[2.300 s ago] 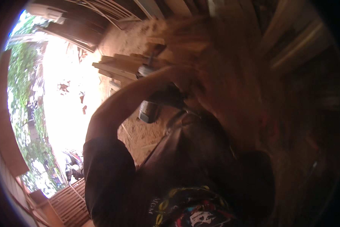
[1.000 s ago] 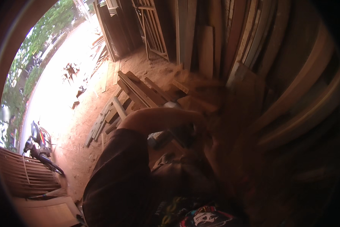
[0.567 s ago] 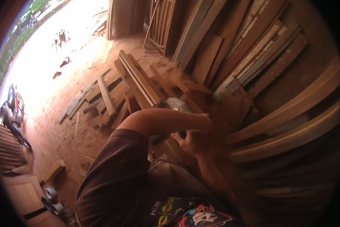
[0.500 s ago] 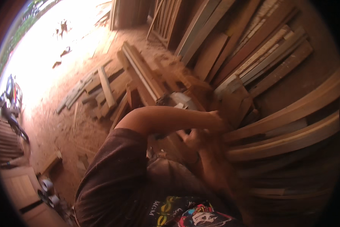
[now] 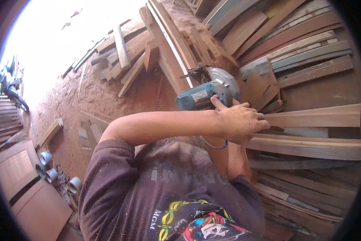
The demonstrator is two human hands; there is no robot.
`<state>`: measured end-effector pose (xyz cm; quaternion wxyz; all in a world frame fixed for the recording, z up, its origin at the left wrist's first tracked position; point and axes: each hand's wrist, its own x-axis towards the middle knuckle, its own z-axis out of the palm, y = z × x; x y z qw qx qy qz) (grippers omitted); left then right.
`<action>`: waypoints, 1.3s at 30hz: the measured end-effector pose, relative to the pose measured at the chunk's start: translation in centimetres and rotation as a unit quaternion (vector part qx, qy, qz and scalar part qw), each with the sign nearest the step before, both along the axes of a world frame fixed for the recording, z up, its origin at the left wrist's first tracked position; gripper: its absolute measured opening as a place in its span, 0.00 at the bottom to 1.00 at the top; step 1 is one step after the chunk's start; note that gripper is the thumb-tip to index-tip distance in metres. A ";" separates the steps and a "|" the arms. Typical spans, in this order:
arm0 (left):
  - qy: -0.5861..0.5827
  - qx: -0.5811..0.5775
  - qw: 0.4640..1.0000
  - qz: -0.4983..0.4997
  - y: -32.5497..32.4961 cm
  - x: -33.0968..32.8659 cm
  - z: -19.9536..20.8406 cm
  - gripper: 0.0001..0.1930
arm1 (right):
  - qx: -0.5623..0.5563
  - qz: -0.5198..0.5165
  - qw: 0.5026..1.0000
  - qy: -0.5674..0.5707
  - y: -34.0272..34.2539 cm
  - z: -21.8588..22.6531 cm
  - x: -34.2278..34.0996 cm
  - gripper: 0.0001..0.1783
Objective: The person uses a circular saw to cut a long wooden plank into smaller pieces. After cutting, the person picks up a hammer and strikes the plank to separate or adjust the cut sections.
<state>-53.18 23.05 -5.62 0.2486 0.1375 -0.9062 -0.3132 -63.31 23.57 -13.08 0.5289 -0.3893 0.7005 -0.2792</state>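
A teal circular saw (image 5: 196, 98) with a silver blade guard (image 5: 224, 78) is in front of me, at the near end of long boards. My right hand (image 5: 220, 103) is closed round its handle; the thumb shows on the saw's side, and most of the hand is hidden. My left arm crosses my chest to the right. My left hand (image 5: 243, 120) lies over the right hand and wrist, back upward, its fingers loosely spread and reaching past them. I see nothing held in it. A dark cord (image 5: 216, 146) loops below the saw.
Long planks (image 5: 170, 38) run away ahead of me. A heap of offcuts (image 5: 124, 52) lies left of them on the dusty floor. Stacked boards (image 5: 309, 116) stand close on my right. Wooden panels (image 5: 39, 209) and white pipe pieces (image 5: 74, 184) are at lower left.
The view has shifted and sharpened, and the saw now shows plainly. My left hand has moved slightly right, still over the right arm. My right hand has moved forward, onto the saw's handle.
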 end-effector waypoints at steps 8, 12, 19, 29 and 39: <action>0.072 -0.035 0.997 -0.001 6.6 -8.3 -2.4 0.19 | -0.110 0.091 0.990 0.018 14.3 2.9 -9.8 0.19; -0.026 -0.015 0.991 -0.132 6.9 -12.0 -1.9 0.21 | -0.147 0.162 0.973 0.078 19.3 2.5 -12.2 0.21; -0.326 -0.020 0.911 -0.252 7.5 -16.5 -3.3 0.19 | -0.341 0.326 0.843 0.259 20.5 -0.9 -10.4 0.23; -0.450 0.031 0.874 -0.179 7.2 -12.9 -7.5 0.21 | -0.382 0.215 0.864 0.249 20.6 -7.1 -5.1 0.28; -0.207 0.142 0.964 0.085 0.6 -4.3 -7.4 0.29 | -0.057 0.182 0.980 -0.064 16.2 2.7 -4.3 0.13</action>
